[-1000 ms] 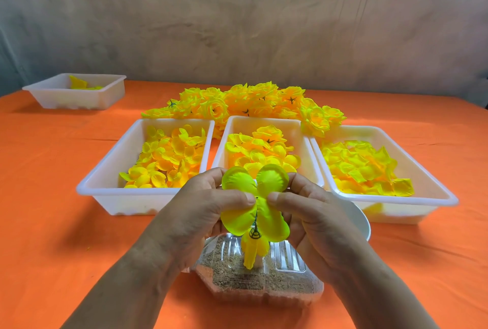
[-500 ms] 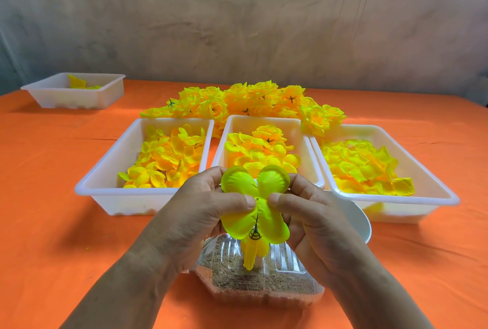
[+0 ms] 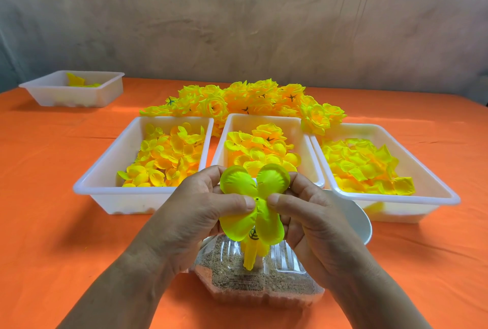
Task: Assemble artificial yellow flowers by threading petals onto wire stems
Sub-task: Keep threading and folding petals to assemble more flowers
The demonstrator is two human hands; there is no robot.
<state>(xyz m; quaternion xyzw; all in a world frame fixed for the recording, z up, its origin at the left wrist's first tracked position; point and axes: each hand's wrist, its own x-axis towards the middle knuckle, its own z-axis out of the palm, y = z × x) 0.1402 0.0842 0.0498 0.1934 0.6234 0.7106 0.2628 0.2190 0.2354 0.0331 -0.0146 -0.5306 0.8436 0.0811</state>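
A yellow-green four-lobed petal layer point(image 3: 266, 183) is held up flat, facing me, with a small dark hole at its centre. My left hand point(image 3: 190, 220) pinches it from the left, thumb pressed beside the hole. From the right, my right hand point(image 3: 311, 220) pinches it, thumb tip opposite. Below the layer hangs a yellow flower piece point(image 3: 250, 252) with a dark green calyx, standing over a clear container point(image 3: 264, 283) of sand. The wire stem itself is hidden behind the petals.
Three white trays of loose yellow petals stand behind my hands: left point(image 3: 92, 183), middle point(image 3: 224, 141), right point(image 3: 435, 188). Finished yellow flowers point(image 3: 250, 101) are piled beyond them. A white bowl point(image 3: 361, 223) sits by my right hand. A fourth tray point(image 3: 47, 96) stands far left on the orange cloth.
The petal layer has slid slightly lower over the flower piece and both thumbs have closed in toward its centre hole. The hands otherwise stay in place.
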